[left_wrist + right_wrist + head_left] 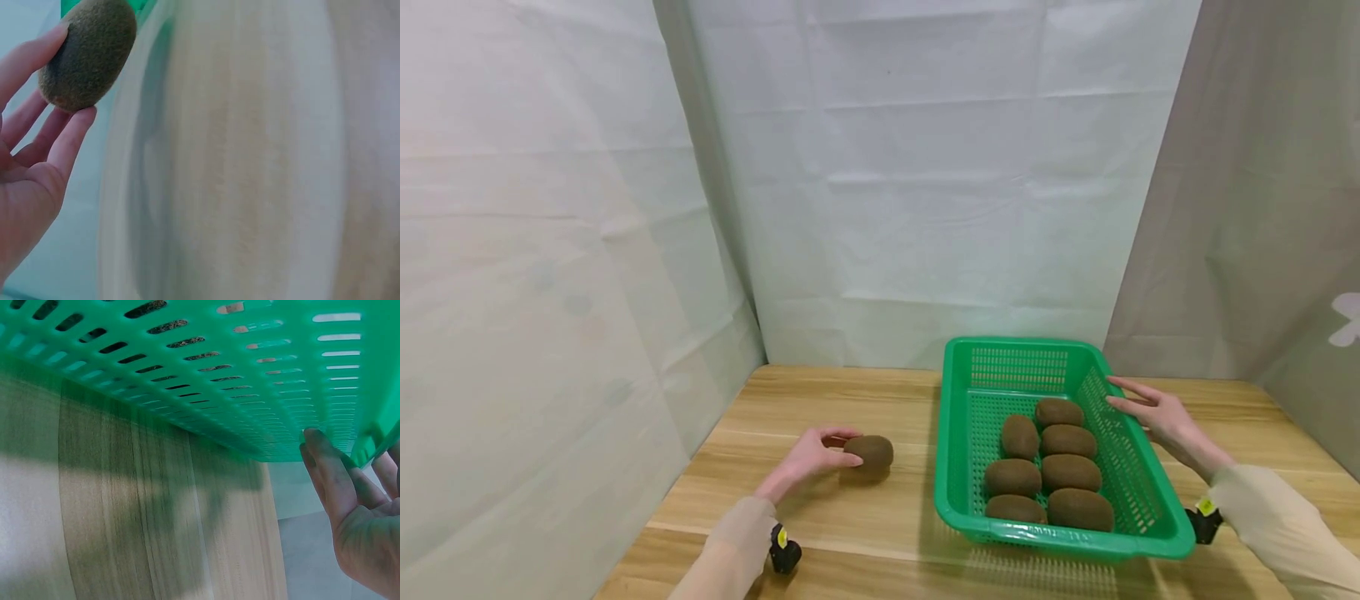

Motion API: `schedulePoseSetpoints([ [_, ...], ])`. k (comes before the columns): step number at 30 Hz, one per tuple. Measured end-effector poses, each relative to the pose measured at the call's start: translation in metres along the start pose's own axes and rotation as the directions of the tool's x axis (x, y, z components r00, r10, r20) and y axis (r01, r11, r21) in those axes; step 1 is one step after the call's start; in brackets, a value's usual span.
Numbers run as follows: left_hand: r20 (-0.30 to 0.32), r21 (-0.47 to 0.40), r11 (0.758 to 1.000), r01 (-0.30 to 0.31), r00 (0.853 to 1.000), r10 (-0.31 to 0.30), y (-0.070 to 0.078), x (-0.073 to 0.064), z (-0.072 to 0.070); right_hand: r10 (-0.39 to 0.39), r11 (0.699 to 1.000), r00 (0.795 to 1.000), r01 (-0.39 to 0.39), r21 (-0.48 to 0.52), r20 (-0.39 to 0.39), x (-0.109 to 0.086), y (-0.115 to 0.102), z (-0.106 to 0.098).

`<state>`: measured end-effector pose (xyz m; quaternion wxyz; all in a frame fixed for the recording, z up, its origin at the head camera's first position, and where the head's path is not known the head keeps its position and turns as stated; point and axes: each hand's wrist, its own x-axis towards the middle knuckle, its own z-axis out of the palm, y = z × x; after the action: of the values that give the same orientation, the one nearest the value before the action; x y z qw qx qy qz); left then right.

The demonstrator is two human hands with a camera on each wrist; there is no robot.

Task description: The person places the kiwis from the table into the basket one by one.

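Note:
A brown, fuzzy kiwifruit (868, 452) is held between the thumb and fingertips of my left hand (817, 457), low over the table left of the green plastic basket (953, 467). The left wrist view shows this kiwifruit (94, 50) close up, with the thumb on one side and fingertips beneath. My right hand (1165, 417) holds the basket's right rim near the far corner. In the right wrist view, some of its fingers (331, 472) lie against the slotted outer wall below the rim, others above it. Several kiwifruits (1070, 472) lie inside the basket, in two uneven columns.
The basket stands on a wood-grain table (820, 533), near its back edge. White cloth (925, 183) hangs behind and to the left, and a greyer sheet (1247, 208) hangs to the right. A black wrist camera (784, 552) sits on the left sleeve.

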<state>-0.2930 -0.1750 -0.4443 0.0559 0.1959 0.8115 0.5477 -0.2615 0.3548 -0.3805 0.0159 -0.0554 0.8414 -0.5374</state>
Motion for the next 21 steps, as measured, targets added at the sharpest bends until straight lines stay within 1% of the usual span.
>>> schedulePoseSetpoints([
  [4, -0.061, -0.025, 1.000, 0.013, 0.998, -0.014, 0.009, 0.004, 0.000, -0.004, 1.000, 1.000, 0.004, 0.002, -0.001, 0.001, 0.001, 0.000],
  [10, -0.101, -0.015, 0.999, 0.038, 0.994, -0.040, 0.017, 0.012, 0.001, -0.009, 1.000, 1.000, 0.009, 0.014, 0.001, 0.002, 0.002, 0.000],
  [13, -0.107, -0.020, 0.999, 0.038, 0.993, -0.040, 0.020, 0.017, 0.001, -0.011, 1.000, 1.000, 0.011, 0.003, -0.004, 0.001, 0.001, 0.001],
  [15, -0.105, -0.021, 1.000, 0.021, 0.994, -0.023, 0.022, 0.021, 0.000, -0.013, 1.000, 1.000, 0.013, 0.000, -0.004, 0.001, 0.000, 0.001],
  [21, -0.096, -0.041, 0.999, -0.020, 0.995, 0.016, 0.041, 0.035, 0.001, -0.012, 1.000, 1.000, 0.012, 0.013, 0.014, 0.000, -0.001, 0.001],
])
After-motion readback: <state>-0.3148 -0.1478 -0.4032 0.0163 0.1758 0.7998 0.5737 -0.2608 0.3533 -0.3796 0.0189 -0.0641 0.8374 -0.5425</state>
